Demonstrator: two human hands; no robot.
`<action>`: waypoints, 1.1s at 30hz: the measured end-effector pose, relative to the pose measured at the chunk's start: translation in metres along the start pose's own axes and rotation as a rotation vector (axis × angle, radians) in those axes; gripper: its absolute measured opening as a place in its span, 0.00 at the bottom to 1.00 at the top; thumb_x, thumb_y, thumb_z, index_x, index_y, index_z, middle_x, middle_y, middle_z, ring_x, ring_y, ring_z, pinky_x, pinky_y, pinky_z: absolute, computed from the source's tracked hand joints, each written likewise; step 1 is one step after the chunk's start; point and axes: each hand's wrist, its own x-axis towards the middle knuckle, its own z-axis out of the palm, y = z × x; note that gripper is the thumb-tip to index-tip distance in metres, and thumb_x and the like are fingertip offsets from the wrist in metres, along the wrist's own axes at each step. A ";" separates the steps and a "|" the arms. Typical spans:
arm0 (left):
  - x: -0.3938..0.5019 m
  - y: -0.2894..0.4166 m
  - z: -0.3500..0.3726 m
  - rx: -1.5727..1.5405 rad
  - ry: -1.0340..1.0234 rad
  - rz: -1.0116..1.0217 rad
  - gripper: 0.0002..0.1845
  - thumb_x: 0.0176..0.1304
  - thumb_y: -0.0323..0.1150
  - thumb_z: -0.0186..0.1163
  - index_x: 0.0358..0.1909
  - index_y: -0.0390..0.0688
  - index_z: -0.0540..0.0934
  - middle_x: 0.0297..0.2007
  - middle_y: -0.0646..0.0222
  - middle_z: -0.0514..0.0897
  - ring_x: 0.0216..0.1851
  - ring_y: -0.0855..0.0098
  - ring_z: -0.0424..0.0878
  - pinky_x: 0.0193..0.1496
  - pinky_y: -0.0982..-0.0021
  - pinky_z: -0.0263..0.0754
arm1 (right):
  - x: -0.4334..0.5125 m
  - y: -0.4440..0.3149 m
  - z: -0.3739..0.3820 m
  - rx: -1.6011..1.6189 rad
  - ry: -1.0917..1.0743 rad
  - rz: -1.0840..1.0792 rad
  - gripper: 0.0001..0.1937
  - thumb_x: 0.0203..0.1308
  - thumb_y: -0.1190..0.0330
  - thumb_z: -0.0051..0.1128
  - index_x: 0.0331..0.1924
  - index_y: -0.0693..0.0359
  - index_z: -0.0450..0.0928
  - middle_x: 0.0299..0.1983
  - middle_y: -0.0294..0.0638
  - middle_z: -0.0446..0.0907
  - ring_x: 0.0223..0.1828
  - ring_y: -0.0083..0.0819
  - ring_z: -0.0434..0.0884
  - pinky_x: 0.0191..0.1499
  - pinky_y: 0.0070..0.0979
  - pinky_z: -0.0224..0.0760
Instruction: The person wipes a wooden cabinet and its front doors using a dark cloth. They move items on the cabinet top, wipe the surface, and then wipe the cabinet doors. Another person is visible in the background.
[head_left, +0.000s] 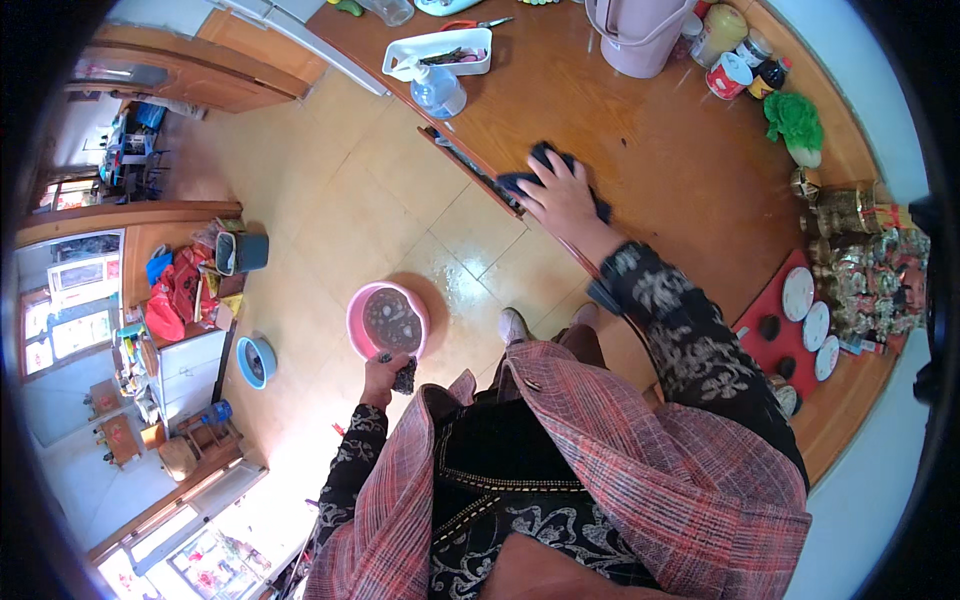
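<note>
My right hand (559, 196) presses a dark cloth (541, 159) flat on the brown wooden tabletop (645, 187), near its front edge and above a partly pulled-out drawer (472, 171). Low at my other side, my left hand (384, 375) grips a dark, crumpled cloth or scrubber (406, 375) beside a pink basin (352, 322). Murky, foamy water (392, 319) fills part of that basin on the tiled floor. A small dark speck (623, 141) lies on the tabletop beyond my right hand.
On the table stand a pump bottle (439, 94), a white tray (437, 54), scissors (476, 24), a pink bucket (637, 49), jars (718, 36), a cabbage ornament (795, 127) and a red mat (776, 322) with white discs. A blue basin (256, 362) and grey bin (247, 253) are on the floor.
</note>
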 end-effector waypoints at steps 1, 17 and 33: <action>-0.003 0.000 -0.001 0.007 0.019 -0.019 0.08 0.52 0.27 0.66 0.34 0.35 0.80 0.30 0.68 0.83 0.28 0.73 0.81 0.32 0.72 0.75 | 0.020 -0.001 0.010 -0.014 -0.002 0.008 0.14 0.58 0.57 0.56 0.45 0.50 0.83 0.60 0.40 0.70 0.64 0.45 0.62 0.55 0.57 0.56; 0.026 0.041 0.021 0.147 -0.187 0.071 0.15 0.52 0.24 0.66 0.42 0.36 0.77 0.35 0.66 0.83 0.32 0.69 0.82 0.35 0.69 0.79 | -0.153 0.045 -0.090 -0.365 0.077 0.622 0.19 0.56 0.57 0.59 0.52 0.50 0.79 0.65 0.43 0.64 0.67 0.51 0.58 0.61 0.60 0.52; 0.018 0.102 0.062 0.458 -0.304 0.220 0.08 0.54 0.25 0.66 0.23 0.39 0.76 0.23 0.70 0.79 0.23 0.74 0.76 0.27 0.71 0.72 | -0.222 0.059 -0.115 -0.395 0.302 1.140 0.18 0.56 0.63 0.58 0.52 0.51 0.78 0.66 0.43 0.62 0.68 0.51 0.57 0.66 0.57 0.49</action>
